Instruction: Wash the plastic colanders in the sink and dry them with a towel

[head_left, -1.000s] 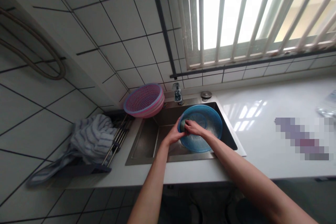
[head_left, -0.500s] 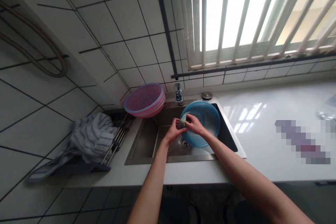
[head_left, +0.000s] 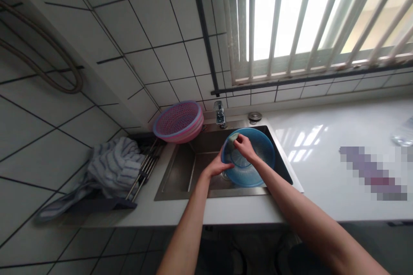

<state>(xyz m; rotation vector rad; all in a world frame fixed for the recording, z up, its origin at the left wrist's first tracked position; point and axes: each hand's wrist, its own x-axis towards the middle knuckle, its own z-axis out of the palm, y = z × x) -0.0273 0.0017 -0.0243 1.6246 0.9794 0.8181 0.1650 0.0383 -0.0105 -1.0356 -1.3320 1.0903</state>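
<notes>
Hands meet over the sink (head_left: 180,174), and both are busy with one thing: a blue basket (head_left: 260,165) of meshed plastic. It is held above the basin at the right-hand side and tipped up, so that its open hollow faces the person rather than the ceiling. The left hand (head_left: 217,166) has its grip closed on the basket's near-left rim, fingers wrapped over the edge. That hold seems to bear the weight and fix the tilt, leaving the inside within reach. The right hand (head_left: 245,147) reaches into the hollow, its grip pinched shut on a small pale-green sponge (head_left: 233,138), which it presses against the upper-left inner wall just under the rim. With the basket over the basin, whatever runs off would land in the sink and not on the white counter (head_left: 322,137). The faucet (head_left: 220,114) stands just behind the basket. Pink baskets (head_left: 177,120) sit nested at the sink's back-left corner, well apart from the hands. Farther left, a striped towel (head_left: 112,165) is heaped on a wire rack (head_left: 146,168) beside the basin.
</notes>
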